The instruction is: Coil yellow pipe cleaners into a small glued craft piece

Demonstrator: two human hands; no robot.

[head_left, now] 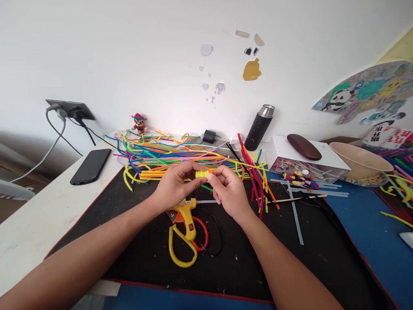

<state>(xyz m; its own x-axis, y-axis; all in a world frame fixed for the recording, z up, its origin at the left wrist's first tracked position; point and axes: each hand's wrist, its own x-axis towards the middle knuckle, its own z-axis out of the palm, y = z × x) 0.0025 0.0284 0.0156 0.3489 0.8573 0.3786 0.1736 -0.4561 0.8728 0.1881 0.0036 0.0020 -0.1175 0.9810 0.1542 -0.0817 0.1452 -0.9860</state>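
Note:
Between my two hands is a small yellow coil [201,174] that looks wound from pipe cleaner. My left hand [177,184] pinches its left end between thumb and fingers. At its right end, the thumb and fingers of my right hand [229,187] are closed on it, with a bit of orange showing by the fingertips. Just below my hands lies a yellow glue gun [186,218], partly over scissors [183,257] with yellow and red handles. Behind my hands spreads a pile of colourful pipe cleaners [161,151].
On the left sit a black phone [90,166] and a wall socket [70,109] with cables. A small figure [139,123] stands at the back. To the right are a black thermos [260,127], a white box [309,150], a bowl [358,161] and glue sticks [295,215] on the black mat [238,267].

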